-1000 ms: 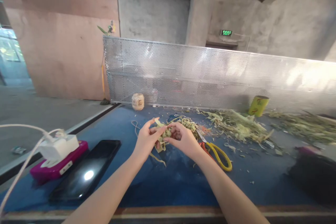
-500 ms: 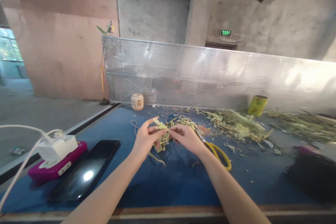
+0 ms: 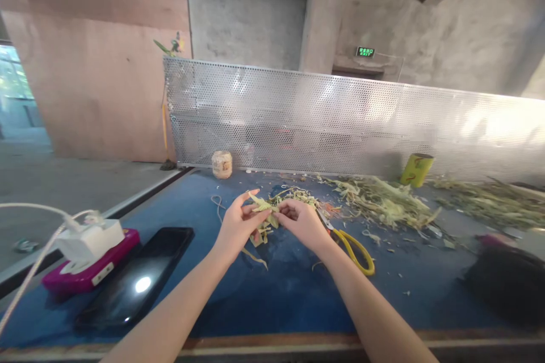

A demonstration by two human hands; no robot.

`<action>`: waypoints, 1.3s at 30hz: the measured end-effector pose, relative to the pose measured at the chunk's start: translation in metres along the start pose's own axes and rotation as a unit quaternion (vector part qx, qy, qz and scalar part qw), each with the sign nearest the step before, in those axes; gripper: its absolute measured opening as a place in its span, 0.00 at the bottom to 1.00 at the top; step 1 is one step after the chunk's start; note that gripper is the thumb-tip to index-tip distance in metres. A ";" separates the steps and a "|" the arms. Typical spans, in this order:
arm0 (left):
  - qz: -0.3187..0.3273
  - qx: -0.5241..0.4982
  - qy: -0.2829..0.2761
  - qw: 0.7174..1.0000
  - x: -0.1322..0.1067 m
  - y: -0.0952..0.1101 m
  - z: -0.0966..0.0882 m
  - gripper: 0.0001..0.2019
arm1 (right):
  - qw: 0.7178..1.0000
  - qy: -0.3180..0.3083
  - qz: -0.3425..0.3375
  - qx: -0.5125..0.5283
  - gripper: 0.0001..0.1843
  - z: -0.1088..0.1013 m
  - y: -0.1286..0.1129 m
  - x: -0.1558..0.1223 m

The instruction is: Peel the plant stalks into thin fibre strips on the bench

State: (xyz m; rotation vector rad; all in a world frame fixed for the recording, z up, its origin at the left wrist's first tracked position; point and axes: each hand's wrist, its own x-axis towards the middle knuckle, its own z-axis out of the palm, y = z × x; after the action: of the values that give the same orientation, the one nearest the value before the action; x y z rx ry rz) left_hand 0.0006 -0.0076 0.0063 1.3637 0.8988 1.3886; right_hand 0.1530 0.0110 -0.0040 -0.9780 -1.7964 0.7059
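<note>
Between my two hands is a small bundle of pale green dried plant strips, resembling husk or leaf. My left hand pinches it from the left with thumb and fingers. From the right, my right hand pinches the same bundle, its fingertips nearly touching the left thumb. A loose strip trails below the left hand onto the blue table. Yellow-handled scissors lie beside my right wrist, partly hidden by it. Behind the hands lies a heap of small plant scraps.
A phone and a magenta power strip with white chargers lie at left. A jar stands at the back, near a perforated metal screen. Piles of dried leaves, a yellow can and a black object are at right.
The fingers have shifted slightly on the bundle, and the strips now fan out a little differently. Both hands stay in nearly the same place.
</note>
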 end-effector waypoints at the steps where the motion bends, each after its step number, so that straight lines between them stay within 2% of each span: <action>1: 0.002 0.007 -0.004 1.000 0.000 0.000 0.000 0.31 | 1.000 0.005 -0.006 -0.007 0.06 0.000 0.001 0.000; 6: 0.016 0.030 -0.026 0.999 0.001 -0.003 -0.002 0.34 | 1.000 -0.002 -0.010 0.001 0.05 -0.001 -0.002 -0.001; 9: 0.026 0.035 -0.013 0.999 0.001 -0.004 -0.003 0.33 | 0.999 -0.032 0.006 0.042 0.06 -0.004 -0.006 -0.001; 13: 0.014 0.051 -0.009 0.999 0.001 -0.005 -0.003 0.31 | 0.998 -0.042 0.019 0.040 0.12 -0.006 -0.007 0.001; 17: 0.028 0.060 0.001 0.998 0.000 -0.003 -0.003 0.32 | 0.996 -0.064 0.024 0.061 0.09 -0.006 -0.005 0.001; 25: -0.010 0.030 -0.029 0.999 -0.005 0.006 0.003 0.46 | 0.997 -0.043 0.032 0.058 0.09 -0.004 -0.006 0.000; 32: 0.005 0.026 -0.007 1.000 -0.001 -0.001 0.003 0.44 | 0.991 -0.043 0.044 0.120 0.13 -0.003 -0.008 0.001; 39: 0.006 -0.010 0.005 1.000 0.000 0.001 0.002 0.44 | 0.989 0.037 0.056 0.134 0.12 -0.006 -0.004 0.003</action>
State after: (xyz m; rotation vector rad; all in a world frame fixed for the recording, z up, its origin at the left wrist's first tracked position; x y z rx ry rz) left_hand 0.0028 -0.0082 0.0069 1.3501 0.8833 1.4111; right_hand 0.1562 0.0113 0.0031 -0.9153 -1.5443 0.9409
